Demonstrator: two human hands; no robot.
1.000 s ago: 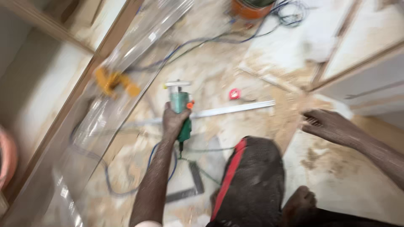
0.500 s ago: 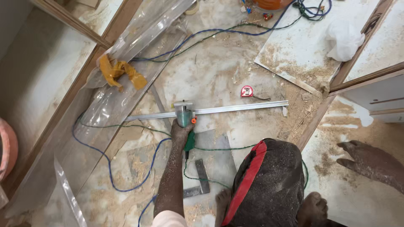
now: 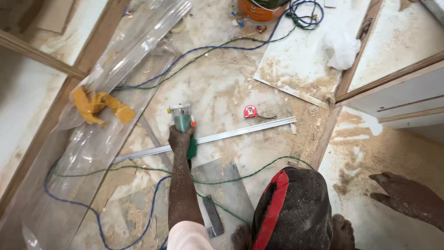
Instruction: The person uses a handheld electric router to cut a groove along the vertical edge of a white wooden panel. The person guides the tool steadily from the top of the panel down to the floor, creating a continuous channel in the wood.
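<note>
My left hand (image 3: pixel 180 139) is shut on a green hand-held power tool (image 3: pixel 181 116), which stands upright on the dusty floor against a long aluminium straightedge (image 3: pixel 240 133). The tool's green cable (image 3: pixel 259 169) trails back toward my knee, which is in dark shorts with a red stripe (image 3: pixel 289 213). At the lower right, my right hand (image 3: pixel 400 192) hovers open above the sawdust, fingers spread and holding nothing. A red tape measure (image 3: pixel 250 111) lies just beyond the straightedge.
A clear plastic sheet (image 3: pixel 125 60) with a yellow cloth (image 3: pixel 99 106) lies at the left beside wooden framing (image 3: pixel 41 55). A blue cable (image 3: pixel 92 210) loops over the floor. A metal square (image 3: pixel 213 216), a white board (image 3: pixel 296 65), a white rag (image 3: pixel 343 46) and an orange bucket (image 3: pixel 259 10) lie around.
My right hand has dropped from the upper right to the lower right edge. My left hand keeps hold of the tool at the straightedge while the view shifts and sharpens.
</note>
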